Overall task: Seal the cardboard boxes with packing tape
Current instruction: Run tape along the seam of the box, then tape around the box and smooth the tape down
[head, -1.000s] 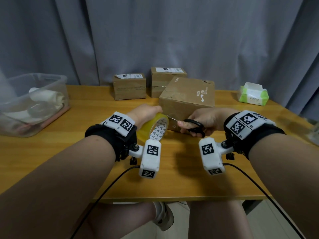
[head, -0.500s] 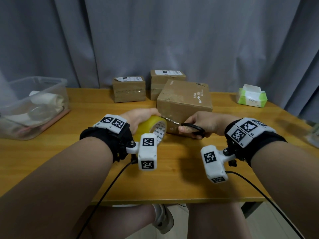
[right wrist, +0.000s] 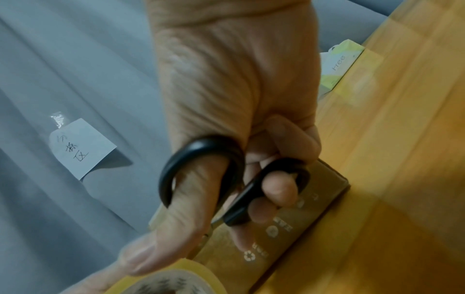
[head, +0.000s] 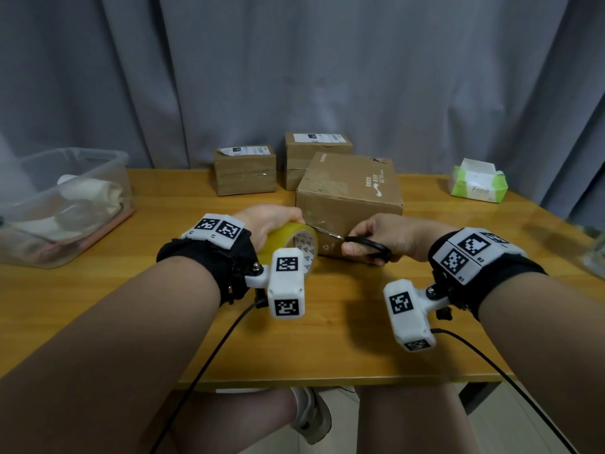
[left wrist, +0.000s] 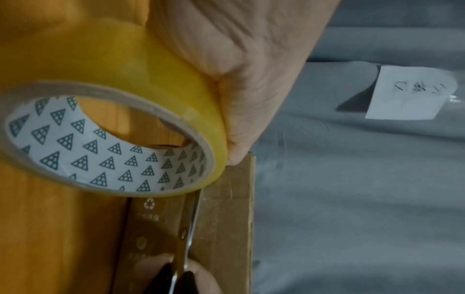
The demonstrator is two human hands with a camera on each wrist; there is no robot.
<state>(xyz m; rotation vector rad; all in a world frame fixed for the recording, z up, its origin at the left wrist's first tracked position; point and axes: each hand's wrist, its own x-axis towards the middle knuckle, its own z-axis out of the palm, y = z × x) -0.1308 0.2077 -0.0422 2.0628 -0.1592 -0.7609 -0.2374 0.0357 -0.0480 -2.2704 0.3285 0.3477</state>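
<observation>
At the box (head: 348, 204) front edge, scissors (head: 366, 245) meet tape roll (head: 288, 240)

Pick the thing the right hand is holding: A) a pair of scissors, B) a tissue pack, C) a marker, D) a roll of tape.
A: the right hand has its thumb and fingers through the black handles of the scissors, blades pointing toward the tape roll.
</observation>
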